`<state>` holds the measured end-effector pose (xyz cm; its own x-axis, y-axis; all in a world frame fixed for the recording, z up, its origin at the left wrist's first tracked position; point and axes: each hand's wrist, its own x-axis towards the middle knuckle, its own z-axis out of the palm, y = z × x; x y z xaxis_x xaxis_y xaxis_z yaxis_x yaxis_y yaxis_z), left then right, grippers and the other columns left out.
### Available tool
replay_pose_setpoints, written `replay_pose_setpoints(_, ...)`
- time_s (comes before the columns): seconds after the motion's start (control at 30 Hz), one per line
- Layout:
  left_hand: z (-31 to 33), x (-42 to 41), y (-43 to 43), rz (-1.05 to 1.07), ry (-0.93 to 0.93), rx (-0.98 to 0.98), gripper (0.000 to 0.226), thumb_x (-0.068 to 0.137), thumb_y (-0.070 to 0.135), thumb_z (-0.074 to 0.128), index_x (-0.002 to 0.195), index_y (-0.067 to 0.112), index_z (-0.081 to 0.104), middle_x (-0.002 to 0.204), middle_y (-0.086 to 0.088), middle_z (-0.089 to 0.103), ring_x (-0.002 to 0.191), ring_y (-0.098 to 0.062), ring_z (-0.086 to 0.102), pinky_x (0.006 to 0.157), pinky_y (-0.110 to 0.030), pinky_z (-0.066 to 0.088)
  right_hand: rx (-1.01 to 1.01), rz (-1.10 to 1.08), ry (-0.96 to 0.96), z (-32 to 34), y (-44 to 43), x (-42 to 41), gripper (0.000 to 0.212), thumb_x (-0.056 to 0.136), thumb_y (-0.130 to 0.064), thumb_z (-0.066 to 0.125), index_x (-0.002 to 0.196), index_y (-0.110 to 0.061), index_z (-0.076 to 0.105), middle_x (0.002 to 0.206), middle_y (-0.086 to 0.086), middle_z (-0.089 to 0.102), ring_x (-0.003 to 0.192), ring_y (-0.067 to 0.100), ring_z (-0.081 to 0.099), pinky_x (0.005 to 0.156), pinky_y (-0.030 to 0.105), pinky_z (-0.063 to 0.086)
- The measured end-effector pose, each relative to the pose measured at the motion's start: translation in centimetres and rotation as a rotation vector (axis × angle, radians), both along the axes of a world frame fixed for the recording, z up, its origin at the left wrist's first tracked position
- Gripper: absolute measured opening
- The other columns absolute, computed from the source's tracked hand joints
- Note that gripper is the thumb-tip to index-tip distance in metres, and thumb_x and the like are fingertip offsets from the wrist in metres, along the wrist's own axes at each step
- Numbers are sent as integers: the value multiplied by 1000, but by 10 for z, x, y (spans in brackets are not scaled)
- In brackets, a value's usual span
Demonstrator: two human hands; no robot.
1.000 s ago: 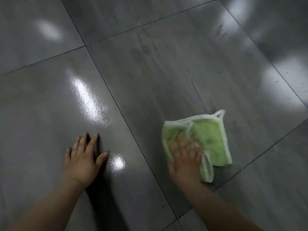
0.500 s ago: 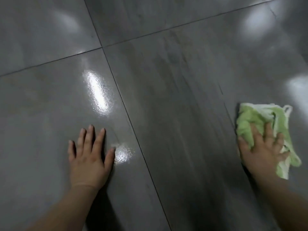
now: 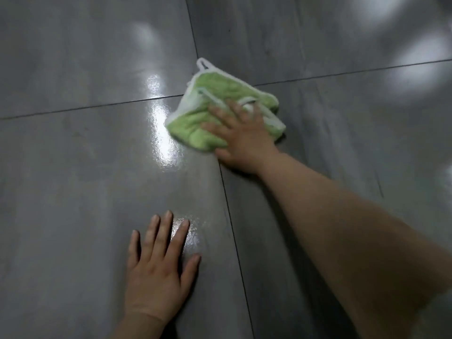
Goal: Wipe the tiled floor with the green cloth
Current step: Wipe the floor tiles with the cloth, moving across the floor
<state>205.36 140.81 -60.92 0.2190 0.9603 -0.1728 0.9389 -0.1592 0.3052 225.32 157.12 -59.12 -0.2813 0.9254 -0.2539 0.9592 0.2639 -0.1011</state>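
A crumpled green cloth (image 3: pixel 208 111) with white trim and a small hanging loop lies on the glossy grey tiled floor (image 3: pixel 73 167), over the spot where four tiles meet. My right hand (image 3: pixel 241 138) presses flat on the cloth, fingers spread and straight, arm stretched far forward. My left hand (image 3: pixel 159 263) rests palm down on the floor nearer to me, fingers straight and spread, holding nothing.
Dark grout lines (image 3: pixel 230 216) cross the floor, one running toward me between my hands, another running left to right under the cloth. Bright wet-looking light reflections (image 3: pixel 163 133) sit left of the cloth and by my left fingertips.
My right hand has swept the cloth from the right side forward and leftward onto the tile junction. My left hand stays planted on the floor while the view shifts.
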Motion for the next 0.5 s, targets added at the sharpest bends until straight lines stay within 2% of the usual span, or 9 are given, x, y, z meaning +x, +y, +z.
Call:
replay_pose_setpoints(0.03,-2,-1,0,-7,4,18,60,89,57,6,129,24,36,154,17,-11,140,2,-13,116,-29,-7,26,-112,-39,-1,10,24,57,91,-40,40,143,-36,18,157,-6,-1,144,23,-5,111,59,-3)
replay_pose_setpoints(0.1,-4,-3,0,-22,17,44,59,89,56,6,129,24,36,153,19,-15,141,0,-13,116,-30,-6,54,-426,-71,0,18,67,56,93,-38,38,145,-32,17,157,-4,1,144,24,-2,111,58,-1)
replay_pose_setpoints(0.17,-5,-3,1,-30,56,43,60,89,55,5,129,24,37,156,10,1,141,-1,-14,116,-31,-7,34,-715,-27,3,21,79,55,94,-37,35,145,-28,17,157,-3,2,144,25,-3,111,59,-3)
replay_pose_setpoints(0.23,-4,-3,1,-36,87,21,60,90,55,4,128,23,37,145,1,25,141,-2,-15,116,-31,-7,22,-828,-16,5,27,56,55,95,-35,33,146,-28,15,157,-3,1,143,28,-6,110,60,-5)
replay_pose_setpoints(0.3,-3,-3,1,-26,86,0,59,90,54,4,128,23,37,139,-2,30,141,-2,-15,116,-31,-8,-6,-766,-5,5,34,15,57,95,-36,32,146,-30,8,157,-3,-2,143,30,-7,110,61,-5)
replay_pose_setpoints(0.4,-1,-2,1,-29,81,-16,59,90,54,4,127,23,38,140,-2,29,141,-2,-15,116,-31,-7,-40,-386,43,1,28,-60,58,95,-38,31,146,-29,6,158,1,-2,143,31,-5,109,62,-5)
replay_pose_setpoints(0.43,-1,-2,2,-32,75,-14,60,90,54,4,127,23,38,144,-1,25,141,-2,-15,116,-30,-7,-35,-221,63,1,22,-82,58,94,-39,33,146,-31,9,158,-1,-1,143,31,-5,109,63,-5)
replay_pose_setpoints(0.5,-2,-2,2,-33,59,-5,60,89,55,3,127,23,38,156,8,0,141,-2,-15,116,-30,-8,-58,73,98,4,8,-111,58,92,-41,38,144,-36,14,157,-7,-1,143,29,-9,108,62,-9)
